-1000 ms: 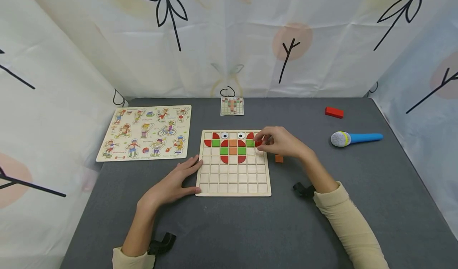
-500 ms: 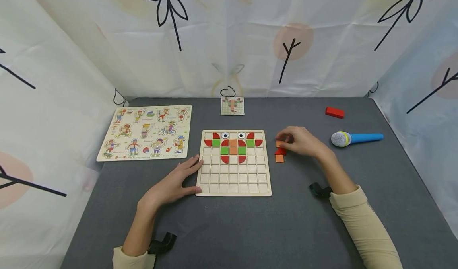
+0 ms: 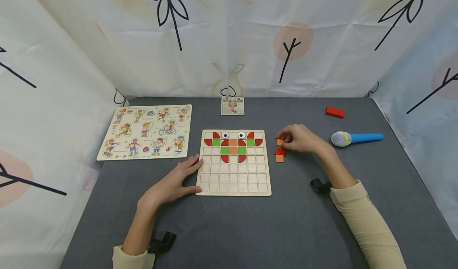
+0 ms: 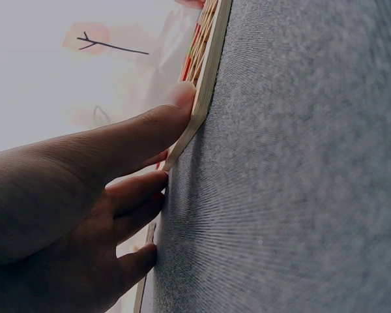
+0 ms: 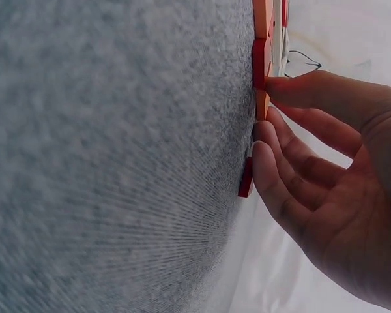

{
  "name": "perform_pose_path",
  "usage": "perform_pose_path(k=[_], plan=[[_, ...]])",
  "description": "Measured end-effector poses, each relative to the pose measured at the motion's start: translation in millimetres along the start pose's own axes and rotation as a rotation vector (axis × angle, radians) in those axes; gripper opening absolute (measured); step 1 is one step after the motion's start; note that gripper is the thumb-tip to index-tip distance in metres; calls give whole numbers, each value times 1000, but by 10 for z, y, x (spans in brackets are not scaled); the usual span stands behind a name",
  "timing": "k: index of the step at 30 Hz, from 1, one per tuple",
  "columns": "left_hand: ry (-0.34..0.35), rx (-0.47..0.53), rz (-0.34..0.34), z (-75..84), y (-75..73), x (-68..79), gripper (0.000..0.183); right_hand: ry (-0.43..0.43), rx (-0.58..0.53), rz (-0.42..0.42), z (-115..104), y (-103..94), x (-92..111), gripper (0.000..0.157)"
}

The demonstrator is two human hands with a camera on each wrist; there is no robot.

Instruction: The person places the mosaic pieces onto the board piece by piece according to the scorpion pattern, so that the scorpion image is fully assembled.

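A wooden grid board (image 3: 233,178) lies flat in the middle of the table, its upper rows holding red, green and orange tiles and two eye tiles. My left hand (image 3: 172,184) rests on the board's left edge, fingers extended and the thumb at the near corner. Right of the board, my right hand (image 3: 303,139) pinches an orange square tile (image 3: 280,142) between thumb and fingers; the right wrist view has this tile (image 5: 262,104) close to the table. Just nearer are red tiles (image 3: 282,151) and another orange square tile (image 3: 279,158).
Behind the board stands a small pattern card (image 3: 232,106). A picture puzzle board (image 3: 143,133) with figures lies at the left. On the right are a red block (image 3: 334,112) and a blue toy microphone (image 3: 365,138). Patterned cloth (image 3: 247,54) hangs behind the table.
My right hand has left a red tile on the board's right side and moved right to the loose tiles, where it has taken hold of an orange one. The left hand stays put.
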State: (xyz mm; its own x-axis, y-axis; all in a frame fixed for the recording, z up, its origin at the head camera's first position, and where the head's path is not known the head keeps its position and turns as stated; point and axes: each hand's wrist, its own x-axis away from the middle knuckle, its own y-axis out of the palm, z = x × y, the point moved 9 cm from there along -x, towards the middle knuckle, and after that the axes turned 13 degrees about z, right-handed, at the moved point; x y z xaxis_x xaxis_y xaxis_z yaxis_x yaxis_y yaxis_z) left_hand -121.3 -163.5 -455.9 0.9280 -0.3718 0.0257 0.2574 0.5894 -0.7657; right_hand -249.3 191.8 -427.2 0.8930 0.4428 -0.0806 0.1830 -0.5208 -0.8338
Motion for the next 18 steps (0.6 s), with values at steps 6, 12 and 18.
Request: perform_pose_path(k=[6,12,18], plan=[[-2,0,-4,-13,12,-7,90,4,5,-27,17,17,-23,24],[-1,-2,-3,-9,12,-15,90,-9,7,-13,-23,20,-34,23],[0,1,-1,-3,4,-2,89,-36,-65,-9,-205,88,-38,24]])
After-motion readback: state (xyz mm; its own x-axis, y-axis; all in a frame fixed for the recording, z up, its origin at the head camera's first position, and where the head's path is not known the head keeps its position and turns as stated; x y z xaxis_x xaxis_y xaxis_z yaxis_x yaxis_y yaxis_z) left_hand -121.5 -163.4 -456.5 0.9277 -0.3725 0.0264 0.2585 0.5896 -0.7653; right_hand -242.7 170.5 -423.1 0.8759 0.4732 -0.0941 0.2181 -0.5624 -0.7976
